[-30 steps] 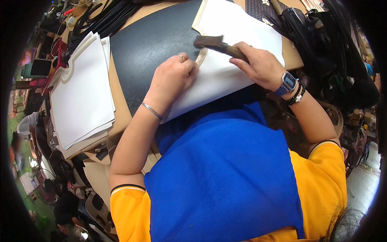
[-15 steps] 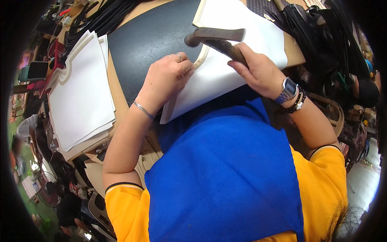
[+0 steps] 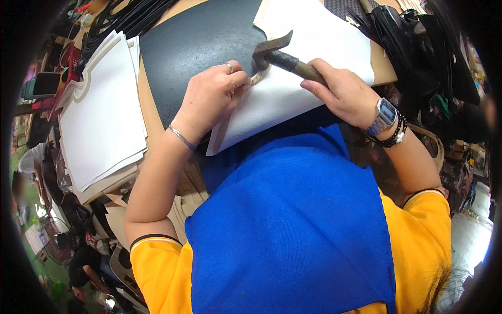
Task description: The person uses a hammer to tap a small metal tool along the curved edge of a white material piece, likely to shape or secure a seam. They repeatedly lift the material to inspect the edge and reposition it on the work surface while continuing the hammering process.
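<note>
R hand [image 3: 342, 94] closed round hammer [image 3: 286, 60], L hand [image 3: 215, 93] pinching curved edge [image 3: 259, 77] of white sheet [image 3: 324, 39] — upper edge [image 3: 262, 14] looks folded, lower strip [image 3: 221, 127] prob. not yet; more sheets [image 3: 104, 120] stacked alongside.

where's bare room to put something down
The black board is bare beyond the left hand, between the stack of white pieces and the white sheet. Crowded: around the hammer in the right hand, and the right side, heaped with black material.
</note>
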Demonstrator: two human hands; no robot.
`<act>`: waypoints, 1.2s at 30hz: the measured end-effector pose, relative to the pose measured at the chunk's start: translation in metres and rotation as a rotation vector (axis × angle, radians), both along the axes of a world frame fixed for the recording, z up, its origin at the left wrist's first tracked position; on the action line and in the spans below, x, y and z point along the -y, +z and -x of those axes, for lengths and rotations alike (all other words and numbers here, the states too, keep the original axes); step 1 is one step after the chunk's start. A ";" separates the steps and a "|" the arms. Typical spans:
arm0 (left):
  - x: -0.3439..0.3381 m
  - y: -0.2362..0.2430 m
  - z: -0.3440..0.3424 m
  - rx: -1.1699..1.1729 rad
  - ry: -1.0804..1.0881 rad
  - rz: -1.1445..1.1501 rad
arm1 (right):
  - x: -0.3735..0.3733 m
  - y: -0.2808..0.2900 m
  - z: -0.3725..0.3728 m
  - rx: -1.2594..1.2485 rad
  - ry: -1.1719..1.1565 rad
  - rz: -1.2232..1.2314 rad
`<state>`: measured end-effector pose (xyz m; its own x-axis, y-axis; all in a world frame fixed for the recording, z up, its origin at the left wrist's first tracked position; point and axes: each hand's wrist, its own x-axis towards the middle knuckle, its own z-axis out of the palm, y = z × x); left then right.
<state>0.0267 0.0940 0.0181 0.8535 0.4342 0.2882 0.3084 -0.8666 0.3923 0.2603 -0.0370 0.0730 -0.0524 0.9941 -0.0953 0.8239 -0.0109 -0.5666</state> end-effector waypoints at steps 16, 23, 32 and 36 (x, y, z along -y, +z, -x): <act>0.000 0.000 0.001 -0.016 -0.044 -0.078 | 0.011 -0.006 0.007 0.067 -0.012 0.097; -0.018 0.001 0.009 -0.064 -0.039 0.325 | 0.003 0.004 0.006 -0.012 -0.021 0.143; -0.007 0.002 0.011 -0.036 -0.078 0.003 | 0.009 -0.003 0.008 -0.052 0.002 -0.013; -0.005 -0.001 0.013 0.003 -0.059 -0.037 | 0.006 -0.003 0.007 -0.077 -0.024 0.146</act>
